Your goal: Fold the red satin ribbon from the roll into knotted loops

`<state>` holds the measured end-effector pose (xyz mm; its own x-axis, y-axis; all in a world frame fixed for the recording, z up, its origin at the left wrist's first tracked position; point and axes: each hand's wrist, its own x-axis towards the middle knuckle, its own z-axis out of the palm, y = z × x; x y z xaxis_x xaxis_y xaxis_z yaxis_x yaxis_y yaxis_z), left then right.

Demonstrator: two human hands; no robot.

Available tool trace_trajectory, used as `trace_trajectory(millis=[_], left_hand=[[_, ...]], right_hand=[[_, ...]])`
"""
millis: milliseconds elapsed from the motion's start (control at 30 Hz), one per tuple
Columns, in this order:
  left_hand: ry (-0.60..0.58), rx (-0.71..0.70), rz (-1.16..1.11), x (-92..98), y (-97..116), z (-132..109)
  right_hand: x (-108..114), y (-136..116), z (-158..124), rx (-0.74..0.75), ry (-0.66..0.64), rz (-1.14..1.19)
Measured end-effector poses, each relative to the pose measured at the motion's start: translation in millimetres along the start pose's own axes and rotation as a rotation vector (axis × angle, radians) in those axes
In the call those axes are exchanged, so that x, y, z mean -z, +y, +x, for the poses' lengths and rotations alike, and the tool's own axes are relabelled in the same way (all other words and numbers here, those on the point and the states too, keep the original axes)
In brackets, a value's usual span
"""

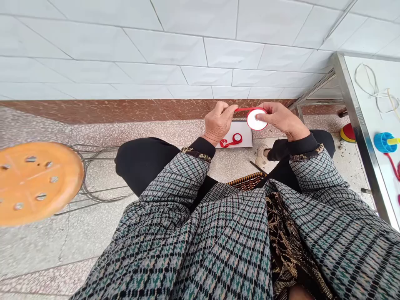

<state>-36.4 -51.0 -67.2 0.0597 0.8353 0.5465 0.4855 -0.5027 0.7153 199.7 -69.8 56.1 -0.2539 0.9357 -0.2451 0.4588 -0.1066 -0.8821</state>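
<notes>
My right hand [280, 118] grips a spool of red ribbon [255, 120], its thumb lying on the round white face. From the top of the spool a short length of red ribbon [243, 109] runs straight across to my left hand [220, 119], whose fingers pinch its end. Below and behind my hands, a shallow white tray [246, 139] with a dark edge rests on the floor. In it lies a second, smaller spool of red ribbon [237, 138] with a loose tail curling to the left.
At left stands a round orange stool [40, 183] with holes and wire legs. A metal-framed table [359, 108] at right bears white cord [379, 96], a blue plastic piece [383, 142] and red ribbon. A red and yellow object [348, 132] sits beneath it. A tiled wall [175, 46] rises ahead.
</notes>
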Motion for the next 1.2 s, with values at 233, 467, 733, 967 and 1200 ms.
trace_trajectory(millis=[233,467,733,967,1200], left_hand=[[0.044,-0.041,-0.019,1.6,-24,10],[0.043,-0.038,-0.030,-1.0,-34,16],[0.031,-0.135,0.113,1.8,-29,16],[-0.138,-0.200,0.042,15.5,-5,16],[-0.122,-0.044,-0.058,23.1,13,17]], right_hand=[[-3,-3,-5,-0.077,-0.215,-0.166],[-26,0,-2,-0.147,-0.370,-0.039],[-26,4,0,-0.246,-0.108,0.331],[-14,6,6,-0.247,0.032,0.376],[-8,10,8,-0.056,0.110,-0.067]])
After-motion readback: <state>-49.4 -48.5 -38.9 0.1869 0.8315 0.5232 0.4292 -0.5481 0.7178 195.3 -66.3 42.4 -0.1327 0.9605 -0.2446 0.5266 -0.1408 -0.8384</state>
